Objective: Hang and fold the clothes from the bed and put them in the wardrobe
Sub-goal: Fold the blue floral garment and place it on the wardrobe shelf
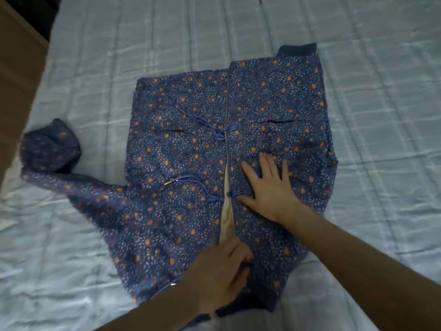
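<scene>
A padded blue jacket (191, 163) with orange-and-white speckle print, metal zip and cord ties lies flat on the pale quilted bed (370, 91). The right hand (269, 187) presses it with fingers spread; the left hand (222, 271) has curled fingers pinching fabric beside the zip

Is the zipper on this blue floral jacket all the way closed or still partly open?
Partly open. Zipper closed along the far part of the jacket; nearer, pale lining shows.

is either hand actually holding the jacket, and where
The right hand only presses flat on the jacket beside the zip. The left hand seems to grip its near zip edge.
</scene>
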The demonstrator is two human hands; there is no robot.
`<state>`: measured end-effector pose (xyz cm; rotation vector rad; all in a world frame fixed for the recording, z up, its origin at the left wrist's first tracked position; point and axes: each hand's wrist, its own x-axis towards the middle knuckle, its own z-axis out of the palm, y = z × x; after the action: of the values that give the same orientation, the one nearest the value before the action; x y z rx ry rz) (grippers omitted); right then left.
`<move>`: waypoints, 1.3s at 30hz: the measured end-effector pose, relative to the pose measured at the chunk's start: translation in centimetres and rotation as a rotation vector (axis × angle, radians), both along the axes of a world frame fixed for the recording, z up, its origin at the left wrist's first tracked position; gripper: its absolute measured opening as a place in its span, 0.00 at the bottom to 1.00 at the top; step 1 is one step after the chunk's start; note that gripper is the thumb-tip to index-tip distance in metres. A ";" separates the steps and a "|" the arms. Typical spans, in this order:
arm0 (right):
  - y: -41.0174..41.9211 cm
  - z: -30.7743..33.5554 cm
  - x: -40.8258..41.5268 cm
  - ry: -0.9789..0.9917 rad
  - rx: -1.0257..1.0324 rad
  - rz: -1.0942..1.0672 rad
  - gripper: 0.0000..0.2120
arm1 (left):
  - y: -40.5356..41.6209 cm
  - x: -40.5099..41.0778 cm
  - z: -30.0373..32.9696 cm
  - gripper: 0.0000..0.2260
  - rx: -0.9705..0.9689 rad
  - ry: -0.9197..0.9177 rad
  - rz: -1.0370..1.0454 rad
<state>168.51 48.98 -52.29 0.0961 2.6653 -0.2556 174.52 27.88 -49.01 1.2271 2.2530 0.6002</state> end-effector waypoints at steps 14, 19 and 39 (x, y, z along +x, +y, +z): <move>-8.2 1.3 13.9 0.024 0.026 -0.091 0.20 | -1.2 11.3 -4.1 0.22 -0.194 0.000 0.409; -8.1 2.2 12.3 -0.185 0.034 -0.176 0.13 | -2.6 9.9 -4.1 0.09 0.001 0.161 0.328; -11.2 3.1 11.1 -0.063 -0.399 -0.012 0.11 | -6.4 13.5 -4.3 0.19 -0.001 0.068 0.292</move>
<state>179.63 37.81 -49.19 -0.0068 2.4982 -0.7659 188.00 21.52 -53.32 0.9366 2.5114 0.6718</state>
